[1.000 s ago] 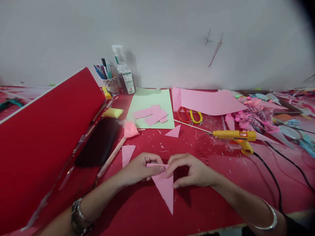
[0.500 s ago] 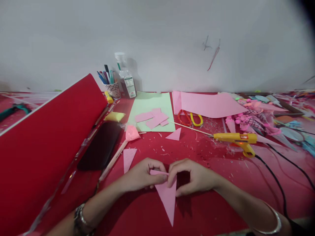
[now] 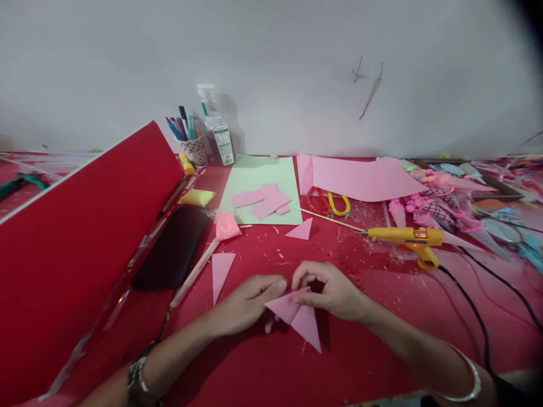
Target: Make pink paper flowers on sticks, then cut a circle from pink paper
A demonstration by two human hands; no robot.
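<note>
Between my two hands is a pink paper triangle, with one flap lying folded across its upper part. My right hand pinches the top edge of the paper between thumb and fingers. On the other side my left hand is curled against the paper's left edge, fingers partly behind it. Cut pink triangles lie nearby: one left of my hands, another beyond them. Several pink paper strips rest on a pale green sheet.
A yellow glue gun with a black cable lies at right, beside pink paper cones. Red-and-yellow-handled scissors sit under a pink sheet. At left are a dark phone, a wooden stick and a leaning red board.
The pink paper has turned and its left part is now folded over. My right hand has shifted slightly up and right, pinching the top edge; my left thumb has moved off the paper's face.
</note>
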